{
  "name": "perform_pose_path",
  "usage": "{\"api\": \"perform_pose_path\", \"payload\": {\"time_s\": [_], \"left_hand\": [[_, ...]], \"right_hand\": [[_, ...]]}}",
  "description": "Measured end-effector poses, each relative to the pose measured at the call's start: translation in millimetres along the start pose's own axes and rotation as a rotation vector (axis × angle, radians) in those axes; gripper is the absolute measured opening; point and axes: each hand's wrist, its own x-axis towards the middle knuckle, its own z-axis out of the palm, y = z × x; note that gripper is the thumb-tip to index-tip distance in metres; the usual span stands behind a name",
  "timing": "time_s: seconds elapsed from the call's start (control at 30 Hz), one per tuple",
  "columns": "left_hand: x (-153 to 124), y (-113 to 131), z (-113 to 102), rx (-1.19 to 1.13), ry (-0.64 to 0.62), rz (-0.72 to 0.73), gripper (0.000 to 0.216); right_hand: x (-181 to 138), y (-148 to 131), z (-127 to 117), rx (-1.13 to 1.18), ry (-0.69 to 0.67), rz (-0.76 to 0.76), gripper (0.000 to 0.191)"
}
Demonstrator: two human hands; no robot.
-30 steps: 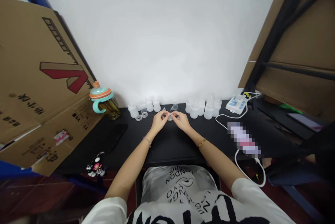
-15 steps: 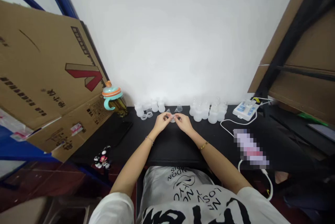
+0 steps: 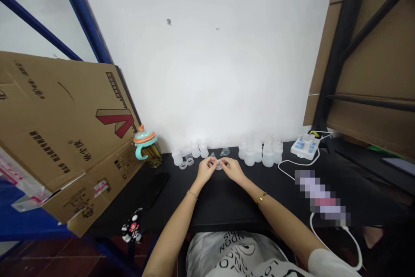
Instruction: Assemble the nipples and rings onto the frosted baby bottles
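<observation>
Close together over the black table (image 3: 217,208), my left hand (image 3: 206,170) and my right hand (image 3: 233,170) pinch a small translucent ring (image 3: 218,165) between them. The fingers cover much of it, so whether a nipple sits inside cannot be made out. Just behind the hands stand small clear cone-shaped pieces that look like bottle nipples (image 3: 225,151). To the left lie loose translucent rings (image 3: 183,165) beside a group of frosted white baby bottles (image 3: 177,156). Right of my hands, several more frosted bottles (image 3: 268,155) with clear tops stand upright in a cluster.
At the left are a teal-lidded jug (image 3: 149,149), a dark phone (image 3: 158,184), a keychain with figurines (image 3: 132,227) and a large cardboard sheet (image 3: 81,138). A white power strip (image 3: 304,147) with cables and a pixelated object (image 3: 322,197) lie at the right. A white wall rises behind.
The camera view has tilted up, so everything appears lower in the picture. Both hands keep their pinch on the ring in nearly the same place over the table.
</observation>
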Motion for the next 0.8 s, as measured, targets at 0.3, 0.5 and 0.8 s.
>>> {"api": "perform_pose_path", "payload": {"time_s": [0.3, 0.5, 0.8], "left_hand": [[-0.7, 3.3, -1.0, 0.026, 0.004, 0.012, 0.033], [-1.1, 2.2, -2.4, 0.041, 0.002, 0.026, 0.032], [-1.2, -2.0, -3.8, 0.053, -0.009, 0.037, 0.03]], "right_hand": [[2.5, 1.8, -2.2, -0.011, -0.027, 0.017, 0.019], [2.8, 1.8, -2.2, 0.003, -0.039, 0.003, 0.018], [2.2, -0.6, -3.2, -0.007, -0.04, -0.015, 0.018]]}}
